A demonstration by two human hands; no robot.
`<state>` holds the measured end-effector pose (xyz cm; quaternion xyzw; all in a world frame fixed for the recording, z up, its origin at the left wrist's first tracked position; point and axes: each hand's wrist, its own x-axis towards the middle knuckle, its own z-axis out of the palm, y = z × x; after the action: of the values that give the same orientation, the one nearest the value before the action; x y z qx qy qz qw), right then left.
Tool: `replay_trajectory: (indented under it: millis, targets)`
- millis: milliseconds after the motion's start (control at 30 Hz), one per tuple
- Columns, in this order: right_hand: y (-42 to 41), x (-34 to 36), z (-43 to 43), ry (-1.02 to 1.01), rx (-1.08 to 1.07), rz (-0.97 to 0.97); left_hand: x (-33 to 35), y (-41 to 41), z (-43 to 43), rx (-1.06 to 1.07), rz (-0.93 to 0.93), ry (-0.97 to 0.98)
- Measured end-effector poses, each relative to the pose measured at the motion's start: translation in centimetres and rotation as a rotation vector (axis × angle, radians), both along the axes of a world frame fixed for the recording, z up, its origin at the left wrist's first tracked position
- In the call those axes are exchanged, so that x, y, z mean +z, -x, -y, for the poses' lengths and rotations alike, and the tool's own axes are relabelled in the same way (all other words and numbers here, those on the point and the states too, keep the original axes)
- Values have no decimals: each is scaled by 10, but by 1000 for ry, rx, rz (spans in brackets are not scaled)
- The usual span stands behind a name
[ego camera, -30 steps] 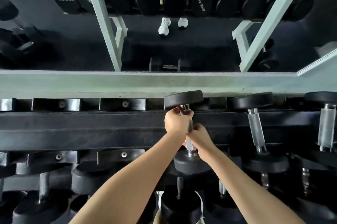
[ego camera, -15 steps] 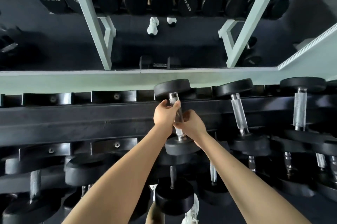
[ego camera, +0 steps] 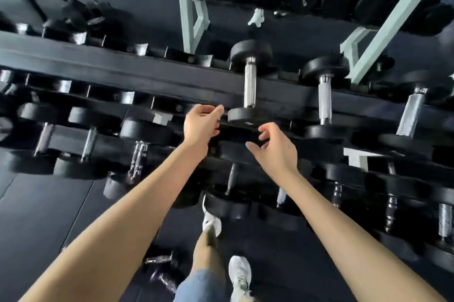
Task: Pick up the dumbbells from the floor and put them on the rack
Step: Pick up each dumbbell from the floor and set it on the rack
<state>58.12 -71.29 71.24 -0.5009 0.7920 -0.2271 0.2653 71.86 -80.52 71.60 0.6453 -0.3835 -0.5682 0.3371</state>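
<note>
Dumbbell on rack top tier, left hand and right hand just before it (another dumbbell on floor)

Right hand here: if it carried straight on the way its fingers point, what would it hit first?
Probably the near black head of the dumbbell lying on the rack. The right hand is open and points up and left at it. Depth is unclear, so it might meet the rail just beneath instead.
</note>
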Motion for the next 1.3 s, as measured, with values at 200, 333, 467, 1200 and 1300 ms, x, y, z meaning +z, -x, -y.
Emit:
replay_trajectory:
  millis: [200,333,467,1200,1300]
  targets:
    - [-68,-43,-73,-232,230,90,-32,-85,-93,143,73,-92]
    - [-120,-91,-115,-429,418,93,-82,-151,-157,283,160,-224]
    - [-171,-145,-156,-608,533,77,-140,-212,-230,429,206,-374]
    - [-382,-618,-297,-982,499,13,-639,-389,-444,521,-36,-844]
    - [-387,-678,-295,-980,501,9,-697,-386,-443,577,-52,-826]
